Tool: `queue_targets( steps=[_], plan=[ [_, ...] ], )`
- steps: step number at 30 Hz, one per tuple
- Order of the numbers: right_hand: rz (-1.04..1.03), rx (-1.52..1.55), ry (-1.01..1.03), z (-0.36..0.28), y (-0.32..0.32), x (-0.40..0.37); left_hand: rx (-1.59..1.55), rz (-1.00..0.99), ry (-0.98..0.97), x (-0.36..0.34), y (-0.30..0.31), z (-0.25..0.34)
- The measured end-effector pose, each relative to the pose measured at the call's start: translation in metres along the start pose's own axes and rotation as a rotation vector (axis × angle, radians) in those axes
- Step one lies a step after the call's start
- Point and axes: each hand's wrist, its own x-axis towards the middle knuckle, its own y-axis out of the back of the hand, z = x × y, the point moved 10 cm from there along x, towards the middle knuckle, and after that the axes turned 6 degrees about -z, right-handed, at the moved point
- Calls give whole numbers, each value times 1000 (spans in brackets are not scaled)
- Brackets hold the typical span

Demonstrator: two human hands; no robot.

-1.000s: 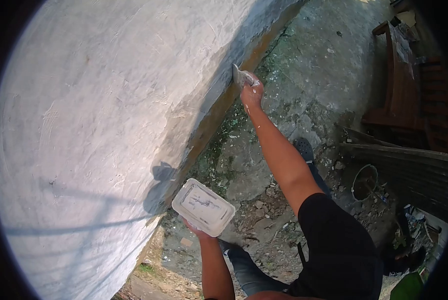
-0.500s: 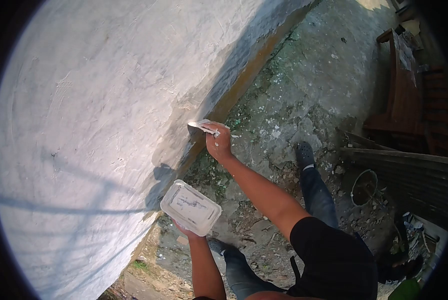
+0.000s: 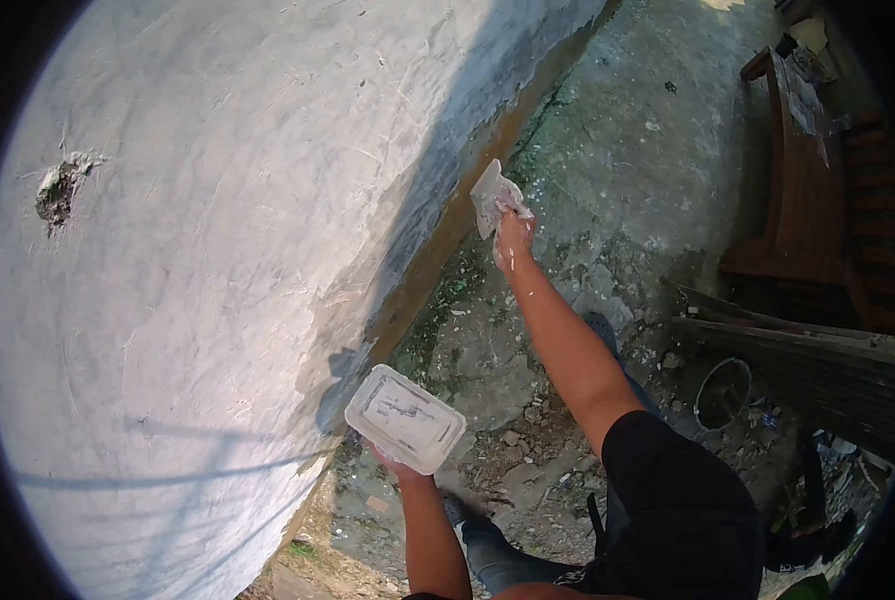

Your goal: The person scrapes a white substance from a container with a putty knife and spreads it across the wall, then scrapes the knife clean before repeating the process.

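My right hand (image 3: 514,240) is closed round a putty knife (image 3: 489,198) whose broad blade is smeared with white filler. The blade overlaps the brown strip along the foot of the wall in this view. White smears mark my fingers and wrist. My left hand (image 3: 393,462) grips a shallow rectangular plastic tub (image 3: 408,418) from beneath, its fingers mostly hidden. Grey-white residue streaks the tub's inside. On the left rises the whitish plastered wall (image 3: 218,220), with damp-looking grey patches near its lower edge.
A ragged hole (image 3: 60,192) breaks the wall's surface at far left. Rough concrete ground (image 3: 658,170), with rubble near my feet, runs beside the wall. At right are a brown wooden bench (image 3: 793,190), leaning boards (image 3: 798,335) and a bucket (image 3: 724,393).
My right hand has swung up and away from the wall face, turning the blade to show its flat side. The tub has shifted slightly right, and the wall hole has come into view.
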Motion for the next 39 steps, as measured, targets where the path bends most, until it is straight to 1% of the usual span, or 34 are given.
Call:
queue_targets(
  steps=[1,3,4,6,7,9,11,12,13,14,15,16,17,18,20,22,24,26,27,29,31,32,33,34,36,37,39],
  plan=[
    [1,6,-2,-10,-7,15,7,19,9,5,-1,-7],
    [48,-29,89,-39,-15,41,12,10,18,17,-2,-19],
    [55,-23,88,-46,-23,51,9,6,30,24,-8,-26],
    [207,-93,52,-50,-35,68,27,8,36,36,-26,-40],
    [207,-193,146,-53,-45,76,42,19,39,40,-33,-45],
    [147,-522,323,-48,-76,70,38,26,28,52,-29,-48],
    [64,-536,357,-34,-99,37,10,37,15,56,-29,-50],
    [-18,-610,515,-29,-103,16,11,37,2,54,-32,-45],
    [-139,-612,530,-23,-104,-8,4,28,-15,60,-41,-48],
    [-234,-620,592,-25,-100,-28,-32,18,-26,70,-59,-62],
    [-323,-620,632,-28,-98,-40,2,-13,-7,70,-83,-67],
    [-330,-619,617,-34,-84,-32,56,-32,17,64,-101,-66],
    [-471,-631,605,-42,-73,-26,44,66,-2,62,-95,-67],
    [-611,-639,601,-52,-66,-20,47,71,-12,63,-103,-72],
    [-589,-594,310,-61,-47,18,116,3,64,74,-130,-84],
    [-489,-548,141,-69,-22,62,121,7,81,82,-146,-101],
    [-288,-382,-117,-65,8,107,121,19,96,82,-147,-115],
    [-202,-426,98,-91,7,150,118,80,128,80,-128,-126],
    [-192,-437,124,-99,3,168,117,80,106,83,-116,-125],
    [-201,-443,141,-100,-16,184,185,120,162,78,-84,-128],
    [-189,-325,129,-92,-30,189,169,132,162,77,-100,-132],
    [-192,-319,125,-88,-36,184,161,145,183,77,-105,-132],
    [-151,-317,119,-83,-35,176,169,152,182,78,-99,-128],
    [-104,-319,115,-78,-33,166,150,144,151,81,-94,-122],
    [-82,-322,101,-67,-38,141,124,136,131,85,-93,-113],
    [-72,-328,89,-60,-39,125,106,163,110,86,-97,-108],
    [-91,-389,143,-53,-50,89,72,193,94,82,-89,-102]
  ],
)
